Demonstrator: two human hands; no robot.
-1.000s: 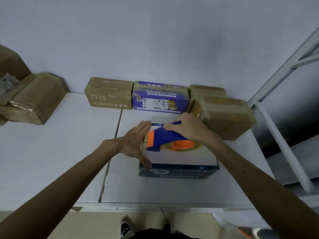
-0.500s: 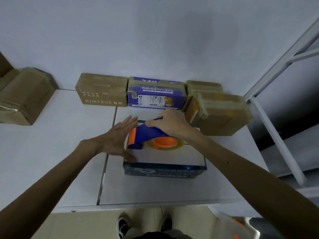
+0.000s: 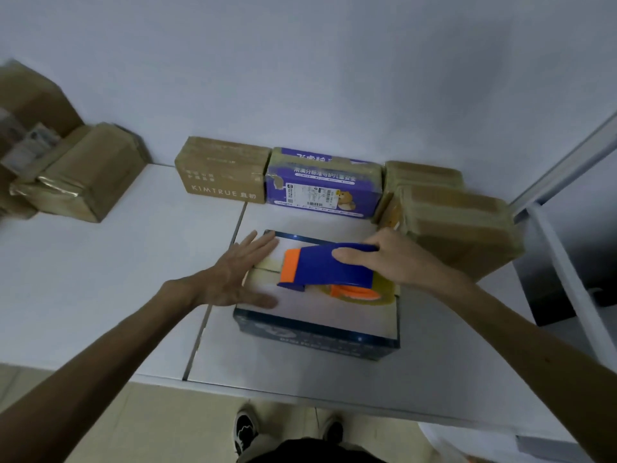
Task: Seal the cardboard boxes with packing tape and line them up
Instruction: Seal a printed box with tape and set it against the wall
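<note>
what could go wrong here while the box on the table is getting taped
1. The left hand lies flat on the blue-and-white box, right beside the orange end of the tape dispenser; its fingers may get taped over or nicked.
2. The right hand grips the tape dispenser close to a brown taped box, which it could knock out of line.

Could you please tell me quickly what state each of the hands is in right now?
Left hand: open, fingers flat on the box.
Right hand: holding the tape dispenser.
</note>
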